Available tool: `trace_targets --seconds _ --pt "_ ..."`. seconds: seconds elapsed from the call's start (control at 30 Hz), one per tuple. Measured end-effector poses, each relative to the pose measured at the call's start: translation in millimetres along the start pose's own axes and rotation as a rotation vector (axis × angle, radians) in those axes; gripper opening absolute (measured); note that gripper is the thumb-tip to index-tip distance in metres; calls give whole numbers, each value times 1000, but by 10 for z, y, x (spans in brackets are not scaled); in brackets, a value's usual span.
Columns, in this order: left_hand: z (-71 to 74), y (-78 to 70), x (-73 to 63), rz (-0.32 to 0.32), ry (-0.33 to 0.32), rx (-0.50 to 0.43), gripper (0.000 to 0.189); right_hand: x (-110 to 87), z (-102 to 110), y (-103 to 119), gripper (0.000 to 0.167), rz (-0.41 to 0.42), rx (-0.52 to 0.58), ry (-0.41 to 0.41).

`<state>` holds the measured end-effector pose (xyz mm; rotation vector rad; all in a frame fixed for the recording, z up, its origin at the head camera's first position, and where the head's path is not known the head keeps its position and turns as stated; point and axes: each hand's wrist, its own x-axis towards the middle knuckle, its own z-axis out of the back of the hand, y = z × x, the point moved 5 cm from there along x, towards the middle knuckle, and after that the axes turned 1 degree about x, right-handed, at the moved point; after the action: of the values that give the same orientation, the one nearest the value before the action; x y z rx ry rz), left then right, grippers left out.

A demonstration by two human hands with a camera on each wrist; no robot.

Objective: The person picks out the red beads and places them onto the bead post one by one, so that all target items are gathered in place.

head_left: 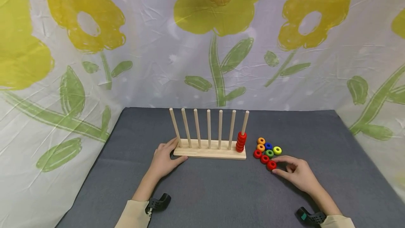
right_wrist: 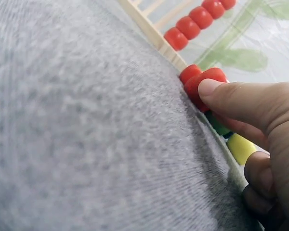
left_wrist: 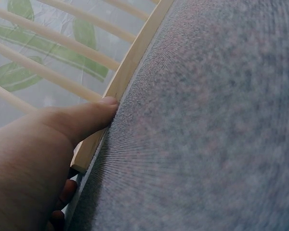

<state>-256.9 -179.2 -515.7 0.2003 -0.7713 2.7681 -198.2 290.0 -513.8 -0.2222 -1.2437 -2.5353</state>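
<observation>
A wooden peg stand (head_left: 209, 153) with several upright pegs stands on the table. My left hand (head_left: 164, 160) grips the left end of its base; in the left wrist view the thumb (left_wrist: 94, 114) lies against the base's front edge. Several red rings (head_left: 241, 142) are stacked on the rightmost peg. To the right of the stand, my right hand (head_left: 297, 172) pinches a red ring (head_left: 271, 165) between thumb and forefinger, at the near end of a group of loose rings. In the right wrist view this red ring (right_wrist: 202, 89) shows beside the thumb tip.
Beyond the pinched ring lie two more red rings (head_left: 264, 159), two orange rings (head_left: 261, 147), a blue ring (head_left: 268, 146), a green ring (head_left: 269, 153) and a yellow ring (head_left: 277, 150). A grey cloth (head_left: 218, 192) covers the table. A flowered curtain (head_left: 148, 62) hangs behind it.
</observation>
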Motion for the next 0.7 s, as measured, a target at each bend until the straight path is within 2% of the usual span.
trace_targets --seconds 0.2,0.53,0.7 --pt "4 -11 -16 -5 -10 -3 86 -20 42 8 32 -46 64 -40" --pt "6 3 -14 2 -1 -13 87 -17 100 66 31 -42 88 -122" --pt "-3 8 -12 5 -1 -14 86 -16 104 86 31 -43 86 -131"
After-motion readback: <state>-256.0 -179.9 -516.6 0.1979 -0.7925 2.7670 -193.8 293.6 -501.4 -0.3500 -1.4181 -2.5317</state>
